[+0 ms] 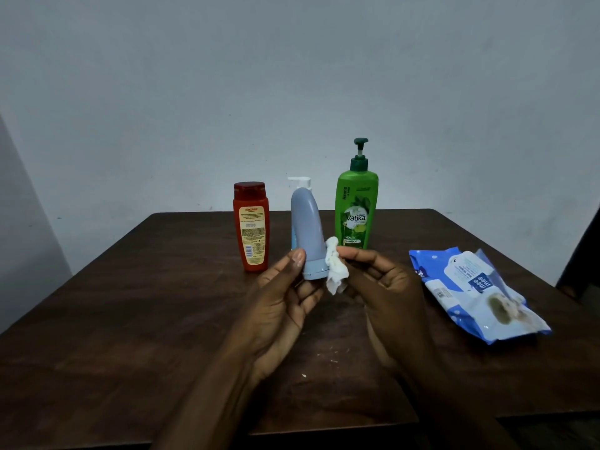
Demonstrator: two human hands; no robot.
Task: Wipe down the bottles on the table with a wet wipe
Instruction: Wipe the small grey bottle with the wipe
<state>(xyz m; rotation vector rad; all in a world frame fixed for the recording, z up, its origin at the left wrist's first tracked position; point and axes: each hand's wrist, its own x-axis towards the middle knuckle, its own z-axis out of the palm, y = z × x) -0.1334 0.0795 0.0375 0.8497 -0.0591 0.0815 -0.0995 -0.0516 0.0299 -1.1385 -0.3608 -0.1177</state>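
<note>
A grey-blue plastic bottle (306, 230) with a pale flat cap is held cap-down above the middle of a dark brown wooden table (130, 319), its curved body rising toward the far edge. The bottle is gripped near the cap by the left hand (282, 306), the thumb pressed on the near side and the fingers curled under and behind the cap. A crumpled white wet wipe (336, 271) is pinched between thumb and fingertips of the right hand (386, 287), which are closed on it, and is pressed against the bottle's lower right side beside the cap.

Directly behind the held bottle, a white pump top (300, 181) is seen; what it belongs to is hidden. A red plastic shampoo bottle (251, 227) with a yellow label stands upright to the left of it, toward the far edge, apart from the hands. A tall green pump bottle (356, 206) marked "Vatika" stands upright to the right, close behind the right thumb.

A blue-and-white soft pack of wet wipes (474, 290) is laid flat near the right edge, well clear of the right hand. The left half and the near strip of the table are left bare, apart from a few white crumbs (303, 375) below the hands. The far edge meets a plain pale wall (292, 76).
</note>
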